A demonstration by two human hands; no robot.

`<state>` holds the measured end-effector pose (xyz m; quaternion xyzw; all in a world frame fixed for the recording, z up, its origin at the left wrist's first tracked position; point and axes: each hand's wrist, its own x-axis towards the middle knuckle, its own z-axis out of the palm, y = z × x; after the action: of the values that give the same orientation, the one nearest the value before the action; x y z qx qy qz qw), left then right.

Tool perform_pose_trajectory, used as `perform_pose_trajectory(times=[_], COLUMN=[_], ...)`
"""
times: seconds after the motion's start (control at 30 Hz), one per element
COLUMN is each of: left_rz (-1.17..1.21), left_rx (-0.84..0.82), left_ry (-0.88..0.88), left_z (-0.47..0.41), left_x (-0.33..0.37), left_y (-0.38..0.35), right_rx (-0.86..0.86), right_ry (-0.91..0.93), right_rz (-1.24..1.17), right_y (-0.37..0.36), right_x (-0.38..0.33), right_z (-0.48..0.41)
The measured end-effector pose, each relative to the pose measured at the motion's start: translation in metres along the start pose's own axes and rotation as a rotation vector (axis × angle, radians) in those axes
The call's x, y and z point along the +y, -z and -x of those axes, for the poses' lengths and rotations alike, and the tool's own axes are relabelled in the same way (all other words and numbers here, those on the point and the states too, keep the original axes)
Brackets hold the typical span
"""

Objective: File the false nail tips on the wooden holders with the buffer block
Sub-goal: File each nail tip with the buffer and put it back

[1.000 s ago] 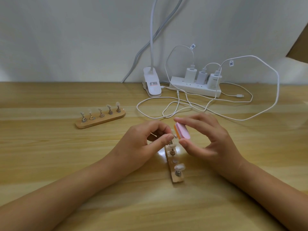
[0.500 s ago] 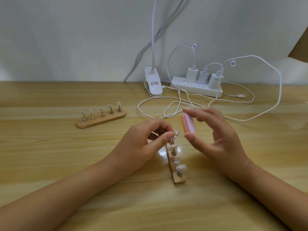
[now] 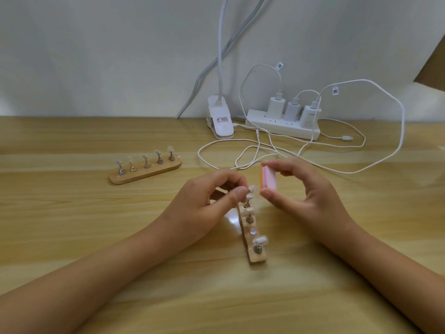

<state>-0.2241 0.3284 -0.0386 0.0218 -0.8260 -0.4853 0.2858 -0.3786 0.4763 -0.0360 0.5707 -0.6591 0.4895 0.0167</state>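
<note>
Left grip pinching tip; right grip pinching buffer, just right of left grip. Step calling for light, flat strokes, tip braced.

A pale, light-grained wooden tabletop runs back to a plain off-white wall. A white clip-on lamp base grips the far edge, its gooseneck rising out of sight. Beside it lies a white power strip with three white chargers, and thin white cables loop over the wood.
</note>
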Motion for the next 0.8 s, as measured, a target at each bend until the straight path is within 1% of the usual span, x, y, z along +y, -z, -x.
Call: perform_pose_trajectory(times=[0.03, 0.07, 0.17, 0.23, 0.3, 0.33, 0.4, 0.47, 0.5, 0.57, 0.63, 0.67, 0.73, 0.8], left_rz=[0.004, 0.000, -0.011, -0.011, 0.001, -0.001, -0.004, -0.008, -0.015, -0.017, -0.025, -0.036, -0.053, -0.079], left_rx=[-0.004, -0.010, -0.014, -0.008, -0.007, -0.013, -0.020, -0.015, -0.012, -0.002, -0.005, -0.010, -0.007, 0.002], left_ry=[0.000, -0.004, -0.014, -0.008, -0.002, -0.005, -0.017, -0.030, -0.031, -0.018, -0.024, -0.034, -0.052, -0.066], left_z=[0.000, 0.000, 0.000, 0.000, 0.000, 0.000, 0.001, 0.001, 0.001, 0.001, 0.002, 0.002, 0.003, 0.003], left_x=[0.000, 0.001, 0.001, 0.000, 0.000, 0.001, 0.002, 0.002, 0.002, 0.002, 0.002, 0.003, 0.003, 0.002], left_y=[-0.001, -0.001, -0.001, 0.000, 0.000, -0.001, -0.003, -0.003, -0.002, -0.001, -0.002, -0.003, -0.004, -0.002], right_rx=[0.024, 0.035, -0.049, -0.075, -0.029, -0.001, 0.026, -0.027, -0.058, -0.067, -0.017, 0.020, 0.040, -0.045], right_ry=[-0.025, -0.003, 0.143, 0.105, 0.021, 0.007, 0.070, 0.154, 0.154, 0.062, -0.030, -0.021, 0.087, 0.157], right_rz=[-0.037, -0.059, -0.031, 0.008, 0.007, -0.019, -0.064, -0.035, 0.003, 0.055, 0.010, -0.021, -0.053, -0.064], right_y=[0.003, 0.004, -0.003, -0.005, 0.001, 0.003, 0.003, -0.003, -0.005, -0.003, 0.004, 0.005, 0.002, -0.004], right_x=[0.000, -0.002, -0.007, -0.004, 0.001, 0.001, -0.004, -0.007, -0.006, 0.000, 0.002, 0.001, -0.005, -0.008], right_z=[-0.001, 0.000, 0.003, 0.002, -0.001, -0.001, 0.002, 0.004, 0.004, 0.000, -0.003, -0.002, 0.002, 0.004])
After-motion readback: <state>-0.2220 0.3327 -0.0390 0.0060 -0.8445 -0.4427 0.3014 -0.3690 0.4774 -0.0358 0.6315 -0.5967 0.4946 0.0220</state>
